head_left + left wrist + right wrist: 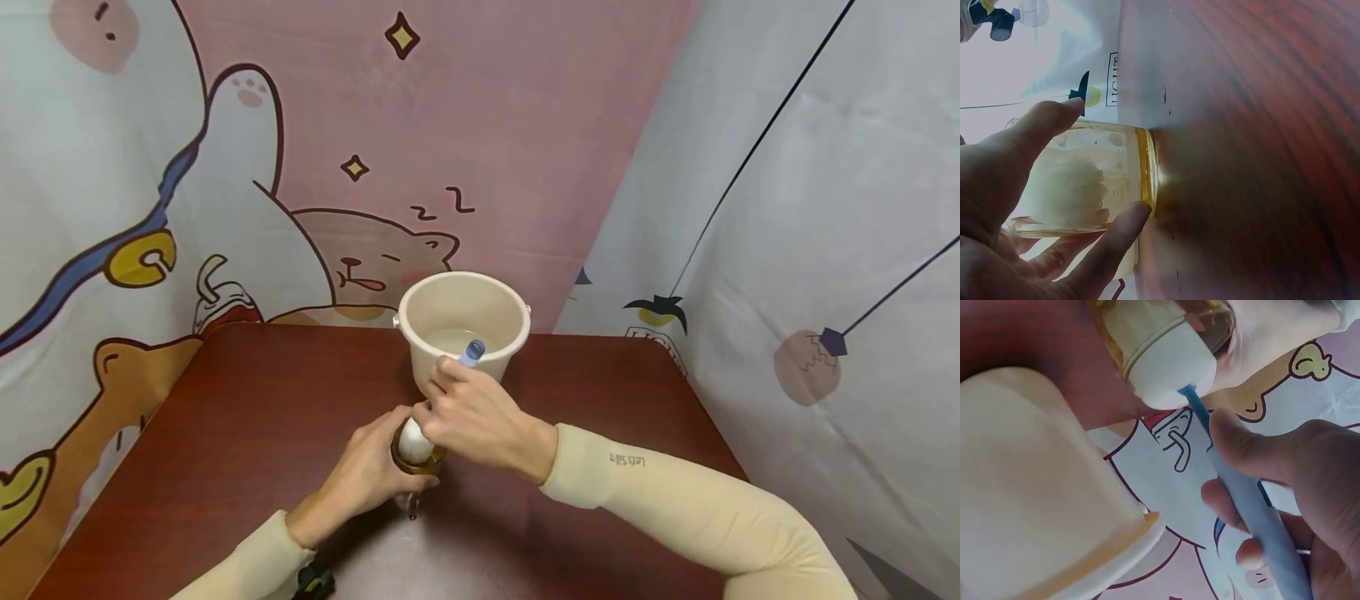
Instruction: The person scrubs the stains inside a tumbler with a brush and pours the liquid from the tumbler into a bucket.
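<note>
My left hand [360, 471] grips an amber-tinted clear glass cup [1146, 165] low over the table. Its thumb and fingers wrap the cup's sides in the left wrist view. In my right hand [480, 417] is a sponge cup brush, held by its light blue handle [1260, 515]. The brush's white rounded head [1175, 365] sits partly inside the cup's mouth, its neck end sticking out. The upper end of the handle [472, 352] rises above the right fist in the head view. Through the glass, the white head looks pale and blurred.
A cream bucket [422, 360] stands on the table just beyond both hands, with what looks like water in the bottom. The dark red-brown table [285, 392] has wet spots below the cup. Cartoon-printed cloth [495, 125] hangs behind and at the sides.
</note>
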`<action>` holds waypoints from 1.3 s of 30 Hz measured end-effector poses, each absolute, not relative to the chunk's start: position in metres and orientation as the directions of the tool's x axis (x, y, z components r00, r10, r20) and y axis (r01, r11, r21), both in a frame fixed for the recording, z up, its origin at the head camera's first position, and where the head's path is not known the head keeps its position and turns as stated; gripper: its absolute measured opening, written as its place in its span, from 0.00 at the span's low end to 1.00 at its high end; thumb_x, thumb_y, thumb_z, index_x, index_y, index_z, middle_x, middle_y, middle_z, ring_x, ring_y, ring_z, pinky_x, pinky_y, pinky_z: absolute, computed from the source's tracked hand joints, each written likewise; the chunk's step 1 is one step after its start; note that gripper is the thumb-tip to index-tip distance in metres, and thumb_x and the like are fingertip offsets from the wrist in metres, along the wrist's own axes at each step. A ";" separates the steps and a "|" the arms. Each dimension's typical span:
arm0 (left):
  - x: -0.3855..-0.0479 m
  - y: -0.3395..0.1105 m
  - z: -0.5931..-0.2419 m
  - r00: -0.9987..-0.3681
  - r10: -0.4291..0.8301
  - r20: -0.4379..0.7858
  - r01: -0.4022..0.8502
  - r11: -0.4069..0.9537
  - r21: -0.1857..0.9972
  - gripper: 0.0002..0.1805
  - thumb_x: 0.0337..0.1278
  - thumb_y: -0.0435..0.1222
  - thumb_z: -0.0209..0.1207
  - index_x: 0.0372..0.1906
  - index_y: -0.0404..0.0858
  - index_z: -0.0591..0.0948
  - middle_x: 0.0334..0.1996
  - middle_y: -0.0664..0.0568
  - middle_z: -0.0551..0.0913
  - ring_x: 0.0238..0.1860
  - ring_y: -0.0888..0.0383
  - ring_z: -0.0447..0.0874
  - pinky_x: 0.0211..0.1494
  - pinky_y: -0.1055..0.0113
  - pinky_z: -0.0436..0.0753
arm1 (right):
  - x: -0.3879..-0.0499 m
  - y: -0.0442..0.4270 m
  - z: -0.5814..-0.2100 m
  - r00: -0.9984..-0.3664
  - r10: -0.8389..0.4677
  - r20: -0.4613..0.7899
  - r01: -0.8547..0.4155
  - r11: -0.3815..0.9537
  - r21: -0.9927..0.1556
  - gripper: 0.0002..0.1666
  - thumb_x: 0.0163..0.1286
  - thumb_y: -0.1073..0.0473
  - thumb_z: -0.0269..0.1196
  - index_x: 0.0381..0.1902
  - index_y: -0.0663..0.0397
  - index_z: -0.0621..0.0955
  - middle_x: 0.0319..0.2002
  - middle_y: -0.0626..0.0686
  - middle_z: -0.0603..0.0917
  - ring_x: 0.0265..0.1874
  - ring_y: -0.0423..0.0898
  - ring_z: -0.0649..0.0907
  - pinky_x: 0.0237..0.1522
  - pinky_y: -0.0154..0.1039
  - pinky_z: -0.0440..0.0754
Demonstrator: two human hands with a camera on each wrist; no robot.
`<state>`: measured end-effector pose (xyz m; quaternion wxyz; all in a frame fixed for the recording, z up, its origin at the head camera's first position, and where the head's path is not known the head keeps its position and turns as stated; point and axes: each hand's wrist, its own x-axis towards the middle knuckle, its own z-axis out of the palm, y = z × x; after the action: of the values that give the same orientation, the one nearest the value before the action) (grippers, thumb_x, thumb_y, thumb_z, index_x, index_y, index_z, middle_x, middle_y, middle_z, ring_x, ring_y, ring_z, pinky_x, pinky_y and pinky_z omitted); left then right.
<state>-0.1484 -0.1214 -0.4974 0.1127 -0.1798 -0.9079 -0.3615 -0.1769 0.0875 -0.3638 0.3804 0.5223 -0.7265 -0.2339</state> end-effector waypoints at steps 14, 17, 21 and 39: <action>-0.147 -0.121 -0.495 -0.908 0.263 0.327 0.416 0.662 0.624 0.45 0.36 0.51 0.96 0.62 0.53 0.83 0.48 0.57 0.92 0.48 0.55 0.94 0.51 0.58 0.90 | -0.186 0.083 -0.344 -0.073 -0.993 0.090 -0.524 0.115 0.844 0.07 0.79 0.53 0.69 0.44 0.32 0.92 0.39 0.44 0.97 0.53 0.47 0.89 0.71 0.43 0.71; -0.147 -0.121 -0.495 -0.908 0.263 0.325 0.415 0.665 0.621 0.46 0.37 0.50 0.96 0.64 0.52 0.83 0.49 0.56 0.93 0.50 0.52 0.95 0.52 0.56 0.91 | -0.189 0.083 -0.341 -0.063 -0.996 0.068 -0.525 0.091 0.846 0.08 0.80 0.54 0.69 0.45 0.31 0.92 0.39 0.44 0.96 0.52 0.47 0.90 0.71 0.44 0.71; -0.147 -0.121 -0.496 -0.915 0.258 0.311 0.401 0.677 0.618 0.48 0.38 0.51 0.96 0.67 0.50 0.83 0.53 0.54 0.93 0.53 0.49 0.96 0.56 0.52 0.93 | -0.194 0.083 -0.338 -0.064 -0.997 0.049 -0.554 0.077 0.829 0.08 0.80 0.53 0.69 0.42 0.28 0.91 0.34 0.41 0.94 0.49 0.44 0.89 0.69 0.43 0.70; -0.149 -0.121 -0.497 -0.926 0.244 0.286 0.374 0.688 0.622 0.47 0.36 0.52 0.97 0.66 0.54 0.85 0.53 0.56 0.94 0.53 0.53 0.95 0.55 0.54 0.90 | -0.214 0.089 -0.330 -0.151 -0.988 0.028 -0.716 0.129 0.686 0.15 0.62 0.41 0.82 0.44 0.25 0.89 0.35 0.38 0.93 0.43 0.43 0.90 0.60 0.45 0.72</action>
<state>-0.1487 -0.1210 -0.4971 0.0905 -0.1691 -0.9142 -0.3571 -0.2141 0.0887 -0.3297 0.2504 0.6014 -0.7084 -0.2716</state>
